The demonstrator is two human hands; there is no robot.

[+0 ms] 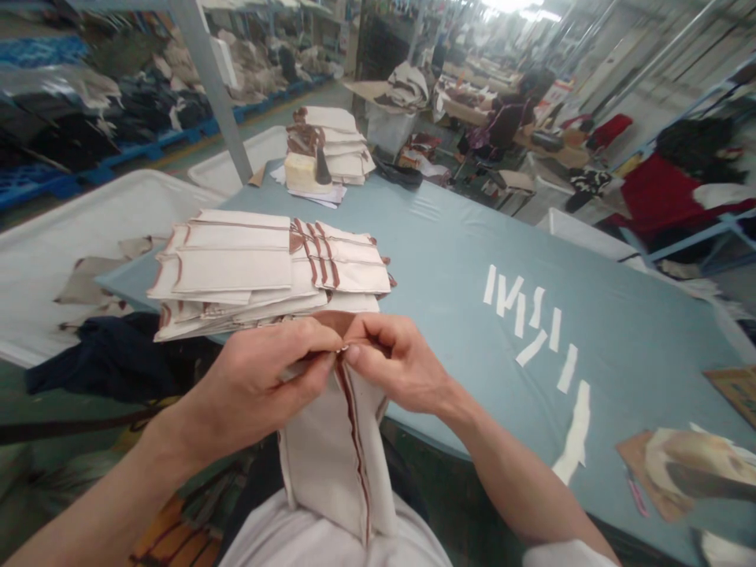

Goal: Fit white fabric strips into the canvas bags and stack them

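A cream fabric piece with a brown-edged seam down its middle hangs in front of my body, below the table edge. At its top, my left hand pinches the fabric between thumb and fingers. My right hand pinches the same top edge just beside it, the fingertips of both nearly touching. A curved brown part shows behind the fingers. What lies right between the fingertips is too small to make out. Just beyond my hands is a stack of cream fabric pieces with brown trim.
On the blue-green table lie several white strips. A yellowish block stands by another cream stack at the back. A pink slim object lies at the right. White bins flank the table's left side.
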